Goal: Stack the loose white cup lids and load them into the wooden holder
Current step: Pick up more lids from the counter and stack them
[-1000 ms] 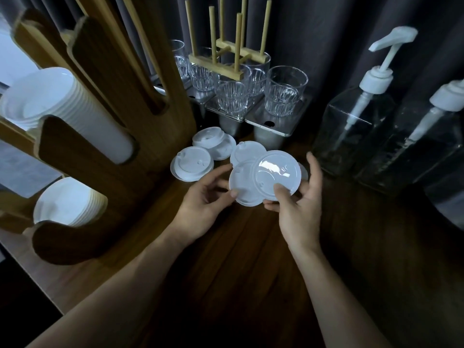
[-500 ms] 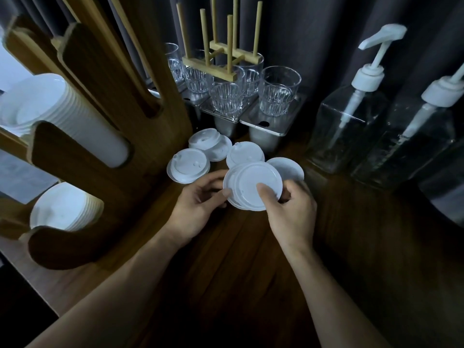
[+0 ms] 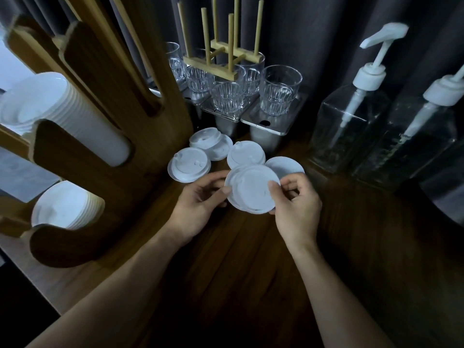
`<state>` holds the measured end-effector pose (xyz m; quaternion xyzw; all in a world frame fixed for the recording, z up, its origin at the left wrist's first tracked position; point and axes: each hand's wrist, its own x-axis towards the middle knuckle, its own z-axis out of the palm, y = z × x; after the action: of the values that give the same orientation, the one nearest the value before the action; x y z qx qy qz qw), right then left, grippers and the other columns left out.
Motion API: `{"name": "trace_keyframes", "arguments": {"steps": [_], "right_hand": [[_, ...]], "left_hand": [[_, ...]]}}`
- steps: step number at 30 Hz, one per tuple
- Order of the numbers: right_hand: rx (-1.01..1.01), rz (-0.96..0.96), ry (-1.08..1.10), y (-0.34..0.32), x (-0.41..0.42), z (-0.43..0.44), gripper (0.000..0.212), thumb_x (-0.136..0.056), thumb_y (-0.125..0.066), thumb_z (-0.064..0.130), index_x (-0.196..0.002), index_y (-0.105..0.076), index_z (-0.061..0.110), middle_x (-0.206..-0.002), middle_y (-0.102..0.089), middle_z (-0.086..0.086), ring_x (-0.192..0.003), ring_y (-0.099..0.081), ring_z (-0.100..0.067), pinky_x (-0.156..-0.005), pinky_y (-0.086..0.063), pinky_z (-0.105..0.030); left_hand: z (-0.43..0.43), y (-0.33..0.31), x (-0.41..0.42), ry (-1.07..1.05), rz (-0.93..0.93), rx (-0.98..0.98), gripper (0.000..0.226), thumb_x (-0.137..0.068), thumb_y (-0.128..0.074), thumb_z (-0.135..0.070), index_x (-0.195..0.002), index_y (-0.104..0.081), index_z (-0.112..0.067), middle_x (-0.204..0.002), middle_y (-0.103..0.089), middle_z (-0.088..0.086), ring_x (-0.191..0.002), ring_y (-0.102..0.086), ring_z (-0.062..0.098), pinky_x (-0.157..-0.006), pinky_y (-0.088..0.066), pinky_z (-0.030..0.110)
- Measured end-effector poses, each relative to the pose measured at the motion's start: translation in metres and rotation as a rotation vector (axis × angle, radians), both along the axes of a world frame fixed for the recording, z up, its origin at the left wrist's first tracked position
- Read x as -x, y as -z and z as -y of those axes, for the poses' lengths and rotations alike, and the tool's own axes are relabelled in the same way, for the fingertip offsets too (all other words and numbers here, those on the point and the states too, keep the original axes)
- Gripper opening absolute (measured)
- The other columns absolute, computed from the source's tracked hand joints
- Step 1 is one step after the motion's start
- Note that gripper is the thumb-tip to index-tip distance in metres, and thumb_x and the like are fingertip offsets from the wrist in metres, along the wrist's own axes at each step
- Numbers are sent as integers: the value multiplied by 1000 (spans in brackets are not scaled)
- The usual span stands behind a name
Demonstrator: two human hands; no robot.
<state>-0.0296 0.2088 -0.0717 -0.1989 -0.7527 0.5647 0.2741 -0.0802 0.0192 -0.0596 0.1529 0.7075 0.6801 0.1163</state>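
1. While both hands hold it, the lid stack point(image 3: 251, 189) sits between them, right of the wooden holder point(image 3: 113, 96).
2. The left grip point(image 3: 200, 202) pinches the stack's left rim with the thumb on top.
3. The right grip point(image 3: 296, 204) is curled round its right rim.
4. Loose lids point(image 3: 189, 164) lie just behind it on the surface point(image 3: 238, 259).
5. Two holder slots contain white stacks point(image 3: 62, 109).

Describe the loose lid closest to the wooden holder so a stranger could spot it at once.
Start at the tall wooden holder on the left of the dark counter. White lids lie loose at its foot; take the leftmost lid. It sits nearest the holder, dome up, before the overlapping pair, just beyond the left hand, which with the right hand grips the held stack.
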Motion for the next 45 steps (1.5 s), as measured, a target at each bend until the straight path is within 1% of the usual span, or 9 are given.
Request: {"name": "trace_keyframes", "arguments": {"steps": [3, 8, 12, 14, 19, 24, 36, 40, 45], "right_hand": [[11, -17, 11, -1, -1, 1, 14, -96, -74, 17, -99, -60, 17, -82, -68, 3, -57, -71, -13, -52, -60, -32], [-203, 63, -109, 2, -1, 10, 28, -98, -67, 18, -125, -59, 20, -62, -56, 10, -59, -60, -7, -60, -47, -15], [-266, 86, -131, 1, -2, 11, 34, -92, -71, 28, -125, -63, 23, -110, -58, 13, -99, -62, -9, -80, -52, -25], [-207, 61, -135, 0, -2, 10, 36, -93, -72, 29, -127, -64, 24, -123, -53, 14, -112, -58, -7, -85, -47, -19], [-81, 60, -225, -4, -3, 10, 25, -96, -71, 40, -118, -66, 30, -103, -65, 28, -98, -60, 19, -74, -46, -1], [28, 69, -238, 1, 0, 8, 23, -93, -76, 38, -114, -72, 27, -103, -74, 17, -99, -67, 4, -76, -52, -10], [32, 73, -222, -2, -1, 5, 21, -90, -80, 27, -108, -70, 27, -101, -74, 14, -95, -69, 2, -73, -53, -12], [-67, -30, -85, -7, -2, -10, 16, -88, -74, 17, -101, -72, 27, -99, -72, 9, -90, -68, -5, -75, -52, -13], [-366, 122, 65, 2, -5, -37, 43, -87, -67, -5, -122, -74, 19, -120, -53, 6, -106, -60, -17, -95, -54, -33]], "left_hand": [[1, -1, 0, 11, 9, -15, 37, -96, -66, -18, -133, -66, -22, -102, -78, -2, -97, -71, 13, -81, -57, 26], [3, -4, -1, 59, 16, -16, 39, -92, -65, -23, -131, -65, -28, -108, -78, -4, -100, -72, 13, -82, -59, 26], [4, -4, 0, 84, 28, -11, 41, -93, -63, -22, -134, -63, -25, -110, -78, -5, -101, -72, 11, -83, -59, 26], [4, -3, 0, 81, 42, -19, 41, -93, -63, -23, -134, -64, -25, -112, -77, -3, -102, -71, 13, -84, -58, 27], [5, 0, 2, 130, 48, 10, 42, -97, -61, -17, -140, -63, -15, -113, -76, 4, -100, -69, 15, -85, -55, 33], [6, 2, 4, 124, 89, 28, 35, -107, -52, -11, -138, -65, -17, -120, -76, 8, -105, -71, 19, -87, -55, 33], [3, 1, 3, 80, 87, 14, 37, -98, -61, -21, -135, -67, -20, -114, -76, 3, -103, -69, 15, -86, -56, 31], [3, 2, 3, -9, 92, 3, 42, -94, -63, -32, -135, -67, -23, -120, -74, 4, -105, -69, 16, -85, -56, 30], [1, 4, 3, -54, 68, 35, 35, -101, -59, -30, -135, -67, -24, -125, -73, -5, -107, -69, 17, -82, -57, 27]]}}
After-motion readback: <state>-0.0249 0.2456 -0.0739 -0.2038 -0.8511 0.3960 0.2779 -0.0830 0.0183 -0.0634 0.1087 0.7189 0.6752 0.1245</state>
